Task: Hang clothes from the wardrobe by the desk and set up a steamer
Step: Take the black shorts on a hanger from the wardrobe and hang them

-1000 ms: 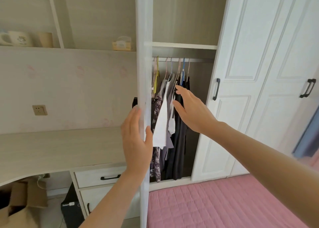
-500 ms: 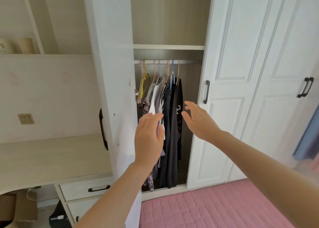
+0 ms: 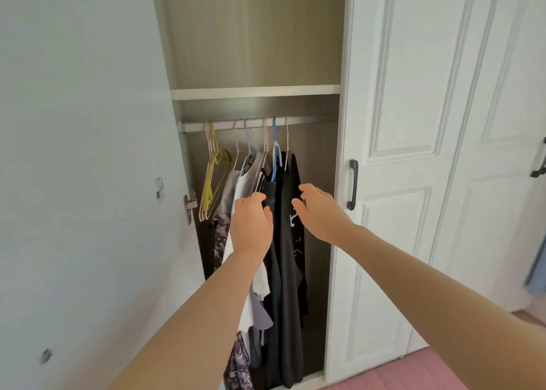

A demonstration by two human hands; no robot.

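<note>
Head view: black garment [image 3: 288, 286] between left hand [image 3: 251, 225], right hand [image 3: 322, 217]; contact unclear.

Below the rail [image 3: 257, 123], left hand [image 3: 251, 227] hides its fingertips behind its knuckles, so contact with the white garment [image 3: 242, 187] can't be told; the forearm covers that garment's lower part. Print on the black garment [image 3: 291, 256] under the rail's right end is too small to read. Left of the rail the open door [image 3: 82, 183] runs off frame, sticker [image 3: 159, 187] illegible; far right, dark handle [image 3: 539, 160] and blue cloth [image 3: 536, 271] cut by the edge.
</note>
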